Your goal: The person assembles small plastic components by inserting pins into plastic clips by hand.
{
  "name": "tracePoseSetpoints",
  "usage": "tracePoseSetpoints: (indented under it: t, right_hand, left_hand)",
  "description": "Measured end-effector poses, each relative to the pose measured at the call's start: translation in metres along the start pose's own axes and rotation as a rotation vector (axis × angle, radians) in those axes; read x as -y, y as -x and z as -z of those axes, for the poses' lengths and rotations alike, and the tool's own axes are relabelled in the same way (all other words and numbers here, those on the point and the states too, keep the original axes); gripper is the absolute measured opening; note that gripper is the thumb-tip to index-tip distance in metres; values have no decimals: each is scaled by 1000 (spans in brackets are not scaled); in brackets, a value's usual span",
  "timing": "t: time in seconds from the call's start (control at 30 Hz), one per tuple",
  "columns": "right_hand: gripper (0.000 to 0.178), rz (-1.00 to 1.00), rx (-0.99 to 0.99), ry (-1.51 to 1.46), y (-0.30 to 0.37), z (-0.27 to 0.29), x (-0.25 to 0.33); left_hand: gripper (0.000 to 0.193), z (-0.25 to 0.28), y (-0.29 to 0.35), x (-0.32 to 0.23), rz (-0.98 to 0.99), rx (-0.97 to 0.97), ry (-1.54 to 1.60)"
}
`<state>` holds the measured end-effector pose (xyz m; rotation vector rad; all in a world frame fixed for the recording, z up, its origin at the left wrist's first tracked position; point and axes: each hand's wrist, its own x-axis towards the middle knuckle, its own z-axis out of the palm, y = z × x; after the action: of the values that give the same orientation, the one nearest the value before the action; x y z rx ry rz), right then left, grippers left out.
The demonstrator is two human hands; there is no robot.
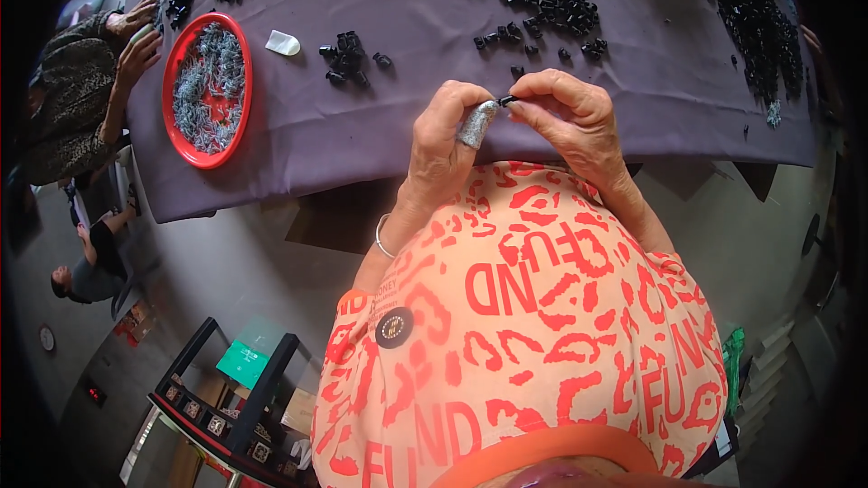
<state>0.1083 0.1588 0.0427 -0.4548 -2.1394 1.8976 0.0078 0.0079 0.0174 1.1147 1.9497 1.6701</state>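
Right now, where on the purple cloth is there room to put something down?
There is bare purple cloth between the red plate and the left hand, below the small clump of black pieces. Another bare strip lies right of the right hand, near the table edge. The far side is crowded with black piles, and the far-right pile too.

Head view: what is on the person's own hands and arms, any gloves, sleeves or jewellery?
Both hands are bare, with no gloves. The left hand has a silvery grey wrap or cot over one finger, probably the thumb, and a thin silver bangle on the wrist. The right hand shows no ring or band. The forearms are bare; an orange garment with red print covers what lies nearer the camera.
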Motion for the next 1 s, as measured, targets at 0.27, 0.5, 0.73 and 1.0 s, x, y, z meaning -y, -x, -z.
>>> tracePoseSetpoints:
  t: [0.27, 0.5, 0.73, 1.0]
  right_hand:
    - [14, -21, -1, -41, 0, -2, -3]
    - [14, -10, 4, -22, -1, 0, -7]
    - [14, 45, 15, 52, 1, -3, -14]
    - [16, 110, -2, 113, 0, 1, -16]
  left_hand:
    - [17, -2, 0, 1, -14, -11, -18]
    - [14, -4, 1, 3, 19, -20, 12]
    - [14, -6, 3, -2, 110, -25, 86]
    - [17, -4, -5, 3, -49, -1, -43]
